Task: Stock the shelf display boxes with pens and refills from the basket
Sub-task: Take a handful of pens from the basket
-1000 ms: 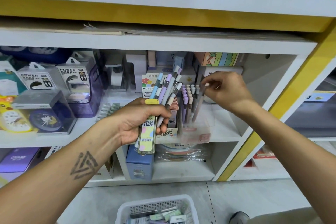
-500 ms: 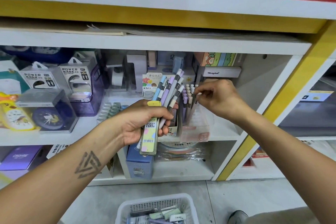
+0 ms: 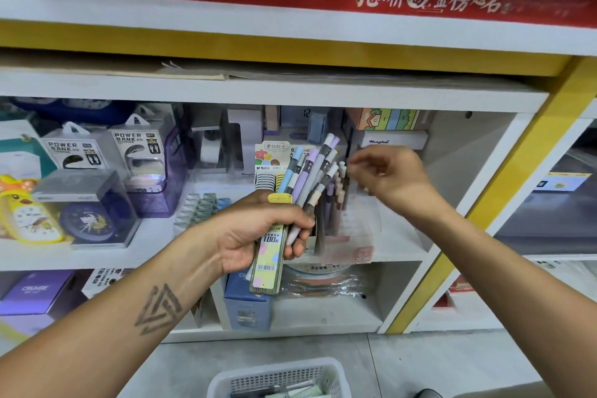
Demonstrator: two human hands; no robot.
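Here, at the left of the shelf, power bank boxes (image 3: 76,152) and a round clock in a clear case (image 3: 87,223) stand apart from the work. Toward the middle, the left hand (image 3: 255,236) is clenched round a fanned bunch of pens (image 3: 310,178) together with a flat refill pack (image 3: 269,255) whose yellow cap pokes out above the fist. The pens' upper ends lean up and to the right, just in front of the card display box (image 3: 269,168).

Right of that, a clear display box (image 3: 352,229) on the shelf already holds a row of upright pens (image 3: 337,191). The right hand (image 3: 387,171) hovers at their tops, fingers curled together near the caps; whether they pinch a pen or have let go I cannot tell, since motion blurs the fingertips.

The step in hand looks like feeding pens one by one into the clear box. The next move probably calls for the right hand to draw another pen out of the left fist and seat it upright among the others. The white basket (image 3: 281,375), near on the floor, still holds stock.
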